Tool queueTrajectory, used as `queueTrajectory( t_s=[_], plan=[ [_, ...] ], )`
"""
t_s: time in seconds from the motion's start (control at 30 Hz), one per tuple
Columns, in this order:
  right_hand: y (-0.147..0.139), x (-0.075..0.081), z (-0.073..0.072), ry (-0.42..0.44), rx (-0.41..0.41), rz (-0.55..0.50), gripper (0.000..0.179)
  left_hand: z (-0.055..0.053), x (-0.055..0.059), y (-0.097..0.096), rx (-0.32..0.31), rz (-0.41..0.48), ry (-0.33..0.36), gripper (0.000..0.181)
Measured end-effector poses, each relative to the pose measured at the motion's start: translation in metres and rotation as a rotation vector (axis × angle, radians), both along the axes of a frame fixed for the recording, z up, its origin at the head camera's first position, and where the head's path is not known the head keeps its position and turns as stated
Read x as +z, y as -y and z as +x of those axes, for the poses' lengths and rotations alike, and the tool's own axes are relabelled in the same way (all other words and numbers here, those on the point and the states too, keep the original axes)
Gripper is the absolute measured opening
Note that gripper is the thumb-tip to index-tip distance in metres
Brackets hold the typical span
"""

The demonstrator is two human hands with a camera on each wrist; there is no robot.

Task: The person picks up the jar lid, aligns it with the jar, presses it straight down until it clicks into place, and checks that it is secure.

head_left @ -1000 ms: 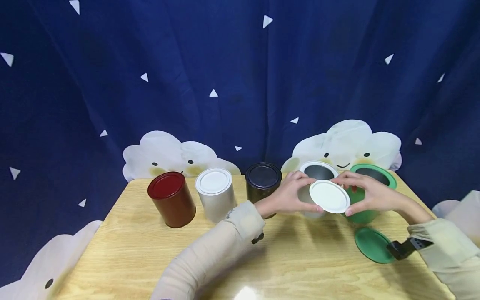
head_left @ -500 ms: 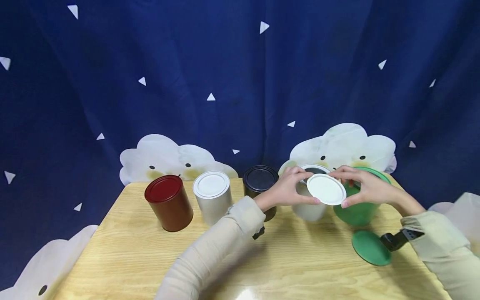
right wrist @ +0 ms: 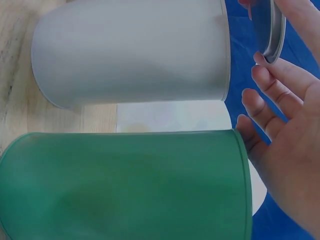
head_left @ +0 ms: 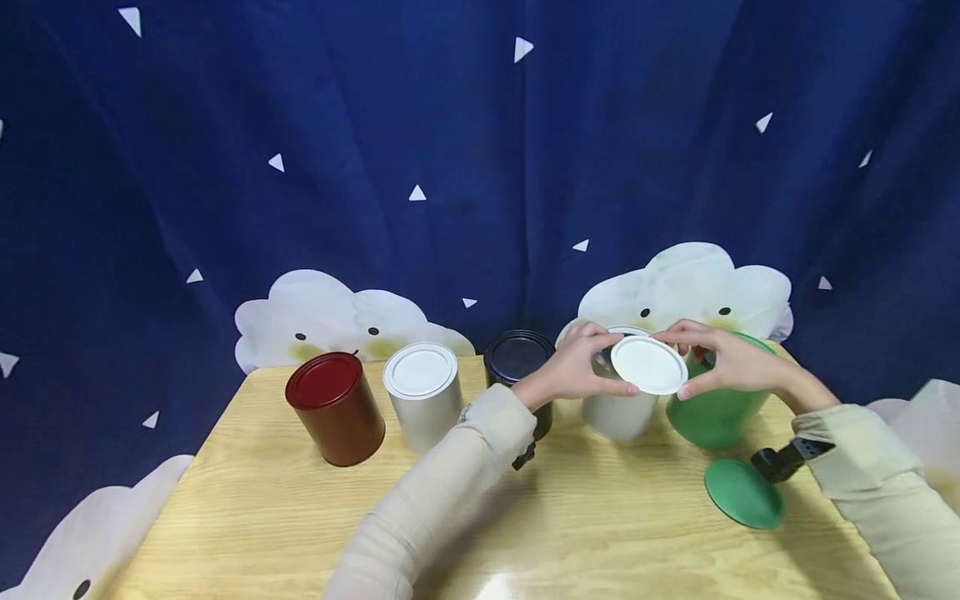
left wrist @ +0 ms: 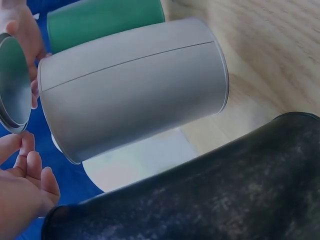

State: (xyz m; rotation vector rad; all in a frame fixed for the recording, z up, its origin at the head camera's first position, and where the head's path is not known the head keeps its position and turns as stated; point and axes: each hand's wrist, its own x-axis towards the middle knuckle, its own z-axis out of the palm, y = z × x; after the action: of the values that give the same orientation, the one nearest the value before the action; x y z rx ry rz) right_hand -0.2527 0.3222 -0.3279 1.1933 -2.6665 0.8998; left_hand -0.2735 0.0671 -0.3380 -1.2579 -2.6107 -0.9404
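Note:
In the head view, a round white lid (head_left: 649, 365) is held up, tilted, in front of the mouth of an open white can (head_left: 621, 418). My left hand (head_left: 579, 363) pinches its left edge between thumb and fingers. On the opposite edge, my right hand (head_left: 731, 360) grips it the same way. Both wrist views show the lid's metallic underside (left wrist: 16, 82) apart from the rim of the can (left wrist: 135, 90). An uncovered green can (head_left: 712, 419) stands beside it, partly behind my right hand. The green lid (head_left: 744, 493) lies on the table in front.
A dark red can (head_left: 335, 408), a second white can (head_left: 422, 398) and a black can (head_left: 519, 357), all lidded, stand to the left on the wooden table (head_left: 285, 533). A blue curtain (head_left: 375, 125) with cloud shapes hangs behind.
Both hands have raised the white lid and brought it closer to the open white can's mouth, covering more of the opening from view. The camera view has shifted slightly. The cans stay put.

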Motion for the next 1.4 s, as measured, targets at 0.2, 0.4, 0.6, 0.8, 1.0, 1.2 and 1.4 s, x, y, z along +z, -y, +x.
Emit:
queueTrajectory(
  t_s=[0.2, 0.4, 0.6, 0.8, 1.0, 1.2, 1.4],
  plan=[
    [-0.003, 0.002, -0.009, 0.041, -0.02, 0.003, 0.066, -0.008, 0.002, -0.004, 0.016, -0.029, -0.021, 0.071],
    [0.0, 0.006, -0.016, 0.008, -0.028, 0.032, 0.066, -0.014, 0.002, -0.003, 0.032, -0.054, -0.004, 0.07],
    [0.007, 0.01, -0.024, 0.04, -0.046, 0.039, 0.066, -0.022, 0.003, 0.001, 0.047, -0.079, 0.054, 0.071],
    [0.006, 0.011, -0.032, 0.105, -0.082, 0.066, 0.064, -0.029, 0.003, -0.002, 0.066, -0.124, 0.096, 0.071],
    [0.004, 0.008, -0.041, 0.154, -0.093, 0.077, 0.063, -0.036, 0.004, -0.004, 0.082, -0.167, 0.123, 0.072],
    [0.005, 0.007, -0.046, 0.188, -0.12, 0.113, 0.065, -0.041, 0.006, -0.006, 0.086, -0.236, 0.095, 0.073],
    [0.005, 0.007, -0.047, 0.213, -0.126, 0.127, 0.068, -0.041, 0.009, -0.009, 0.093, -0.326, 0.111, 0.074]
  ],
)
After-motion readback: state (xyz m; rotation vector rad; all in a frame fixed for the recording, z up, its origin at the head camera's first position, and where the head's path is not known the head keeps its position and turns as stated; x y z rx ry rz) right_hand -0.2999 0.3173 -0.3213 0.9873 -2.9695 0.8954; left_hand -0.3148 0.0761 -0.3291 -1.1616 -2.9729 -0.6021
